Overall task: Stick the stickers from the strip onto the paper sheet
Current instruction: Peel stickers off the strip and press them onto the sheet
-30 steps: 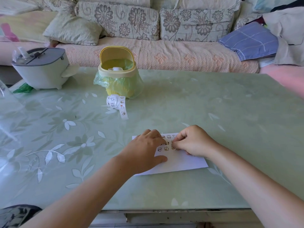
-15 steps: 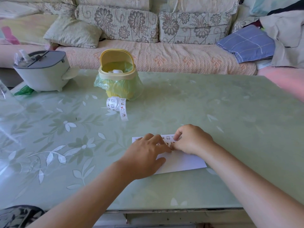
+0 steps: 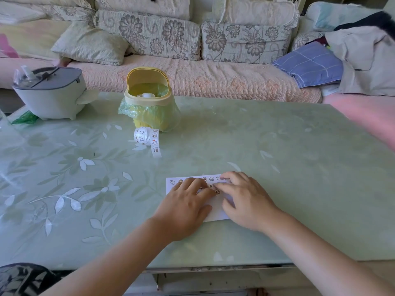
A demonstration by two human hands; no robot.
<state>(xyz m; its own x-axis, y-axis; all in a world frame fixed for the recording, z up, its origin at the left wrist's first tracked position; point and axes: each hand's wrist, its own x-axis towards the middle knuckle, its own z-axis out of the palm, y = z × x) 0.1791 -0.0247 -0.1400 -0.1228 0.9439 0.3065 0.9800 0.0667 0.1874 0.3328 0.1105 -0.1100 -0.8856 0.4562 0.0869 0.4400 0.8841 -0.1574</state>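
Note:
A white paper sheet [image 3: 215,211] lies on the green table near its front edge, with several small stickers along its top. My left hand [image 3: 185,207] rests flat on the sheet's left part, fingers straight. My right hand [image 3: 245,198] lies on the sheet's right part, its fingers stretched out and pressing down by the stickers. A coiled white sticker strip [image 3: 147,139] sits farther back on the table, apart from both hands, its loose end trailing toward me.
A small yellow bin [image 3: 148,101] lined with a green bag stands right behind the strip. A grey-and-white appliance [image 3: 50,94] sits at the back left. A sofa with cushions [image 3: 192,37] runs along the far table edge.
My right hand has uncurled from a pinch to flat fingers on the sheet. My left hand stayed on the paper. The head camera has shifted slightly.

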